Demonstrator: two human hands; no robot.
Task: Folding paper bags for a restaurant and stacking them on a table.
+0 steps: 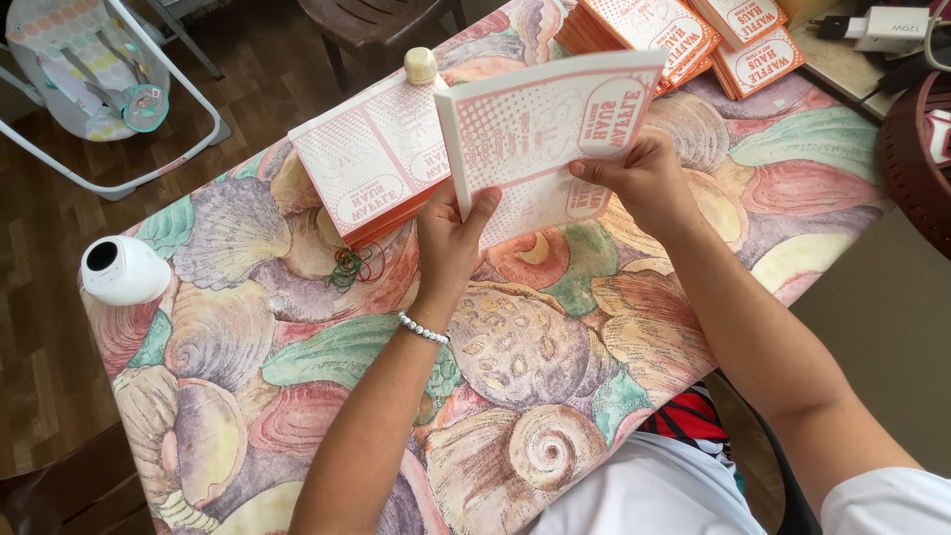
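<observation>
Both my hands hold up a thin bundle of flat white paper bags (540,134) with pink-orange print, raised above the table. My left hand (451,238) grips its lower left edge, thumb on the front. My right hand (644,178) pinches its right side. Behind it on the table lies a pile of the same printed bags (367,159). A bead bracelet (424,329) circles my left wrist.
The table wears a seashell-patterned cloth (317,357). Rubber bands (352,266) lie by the pile, a small cream bottle cap (420,65) behind it. More printed stacks (684,35) sit at the far right. A white round device (124,269), a brown basket (916,149), a charger (887,25), a baby bouncer (94,69).
</observation>
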